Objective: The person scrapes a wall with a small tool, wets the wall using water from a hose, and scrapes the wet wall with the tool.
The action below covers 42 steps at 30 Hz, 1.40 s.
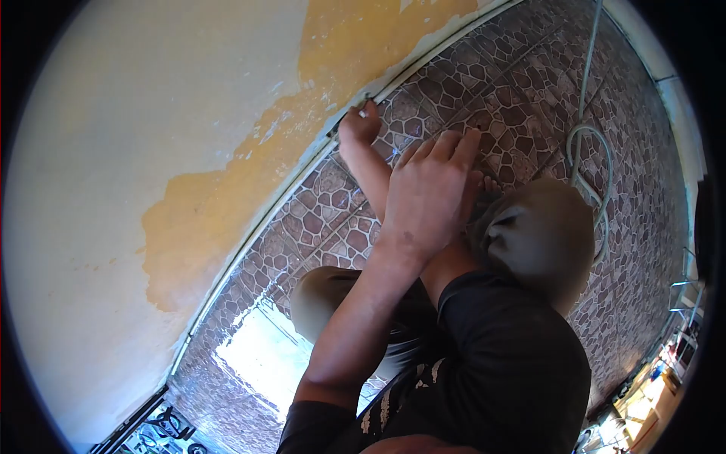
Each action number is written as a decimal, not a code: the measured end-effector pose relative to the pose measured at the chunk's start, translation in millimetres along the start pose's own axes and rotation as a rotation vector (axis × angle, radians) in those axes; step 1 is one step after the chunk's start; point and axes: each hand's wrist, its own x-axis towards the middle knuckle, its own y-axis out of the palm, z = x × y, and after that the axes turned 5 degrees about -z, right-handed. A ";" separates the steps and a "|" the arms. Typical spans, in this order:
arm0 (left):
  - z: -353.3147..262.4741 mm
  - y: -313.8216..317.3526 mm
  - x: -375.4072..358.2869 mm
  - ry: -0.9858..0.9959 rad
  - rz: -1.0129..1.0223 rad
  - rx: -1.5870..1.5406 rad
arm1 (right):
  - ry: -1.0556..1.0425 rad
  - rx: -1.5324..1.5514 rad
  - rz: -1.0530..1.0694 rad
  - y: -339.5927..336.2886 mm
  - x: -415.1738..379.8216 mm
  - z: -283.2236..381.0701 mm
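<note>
Right hand (359,127) at foot of painted wall (144,113), fingers pinched on small white item (364,113), too tiny to identify. Stone-patterned floor (522,98) open as far as pale hose (609,168). Left hand (433,185) crosses above right forearm; palm hidden, grip can't be told.

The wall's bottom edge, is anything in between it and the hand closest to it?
Nothing visible is: the right hand is at the wall's bottom edge. The left hand crosses over the right forearm, nearer the camera, but isn't between them.
</note>
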 end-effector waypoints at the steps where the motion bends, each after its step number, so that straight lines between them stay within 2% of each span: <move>1: -0.6 0.5 1.7 -0.015 0.048 -0.008 | -0.008 0.001 0.071 0.8 -11.9 7.3; 3: -0.7 4.1 6.7 -0.028 0.107 -0.012 | -0.009 0.061 0.125 16.7 -23.9 -23.9; 5: 1.0 10.3 10.6 -0.020 0.137 -0.027 | -0.090 -0.025 0.190 9.1 -46.0 2.7; 7: 4.7 17.0 12.6 -0.019 0.150 -0.018 | 0.034 0.032 0.241 4.9 -62.2 26.2; 9: 6.1 20.5 15.9 -0.020 0.155 -0.012 | -0.173 -0.081 0.130 19.5 -70.9 8.0; 10: 6.3 20.7 17.4 -0.029 0.157 0.002 | -0.136 -0.018 0.141 25.4 -77.4 5.3; 11: 7.1 20.5 19.2 -0.039 0.156 0.016 | -0.127 -0.093 0.250 25.7 -82.8 7.6; 17: 21.7 13.7 24.9 -0.151 0.161 0.057 | -0.014 -0.136 0.334 25.5 -95.7 27.4; 18: 23.6 6.8 27.9 -0.159 0.156 0.065 | -0.032 0.032 0.365 25.3 -95.2 19.0; 20: 30.8 -12.4 29.4 -0.211 0.062 0.157 | -0.062 0.367 0.420 24.4 -94.7 -7.8; 21: 36.9 -20.9 27.4 -0.259 -0.004 0.150 | -0.061 0.447 0.434 21.8 -88.6 1.6; 22: 40.6 -33.2 23.5 -0.385 -0.064 0.108 | -0.059 0.528 0.449 20.4 -83.1 5.5; 23: 44.1 -46.8 23.6 -0.328 -0.151 0.141 | 0.017 0.154 0.333 28.4 -61.6 30.6; 24: 49.0 -59.9 15.1 -0.370 -0.221 0.191 | 0.089 -0.222 0.213 34.4 -39.2 51.9; 25: 41.3 -70.4 14.5 -0.445 -0.292 0.240 | 0.092 -0.206 0.128 39.5 -18.5 56.1; 27: 42.6 -87.7 0.0 -0.459 -0.402 0.316 | 0.125 -0.084 0.051 40.8 22.2 63.7; 28: 45.3 -92.4 -4.8 -0.463 -0.403 0.330 | 0.022 -0.073 0.014 49.0 28.7 46.6; 29: 49.6 -94.0 -9.7 -0.518 -0.492 0.210 | -0.087 -0.058 -0.023 51.1 28.1 38.7; 30: 53.6 -92.0 -8.9 -0.556 -0.589 0.078 | -0.086 -0.023 0.054 49.2 12.4 29.3; 31: 57.1 -88.1 -1.1 -0.539 -0.594 0.075 | -0.085 0.011 0.121 36.2 -18.7 31.8; 33: 67.6 -76.1 19.7 -0.491 -0.671 0.014 | -0.130 -0.121 0.254 27.6 -84.1 11.1; 34: 76.6 -67.3 24.1 -0.437 -0.669 0.037 | -0.134 -0.117 0.240 21.8 -82.3 16.2; 36: 88.8 -58.3 22.6 -0.431 -0.583 0.268 | -0.079 -0.264 0.364 16.8 -80.8 23.3; 38: 90.7 -60.5 15.5 -0.449 -0.547 0.361 | -0.073 -0.186 0.347 15.5 -77.9 26.9; 42: 87.7 -85.1 -17.0 -0.496 -0.679 0.446 | -0.060 -0.101 0.306 27.7 -84.7 23.6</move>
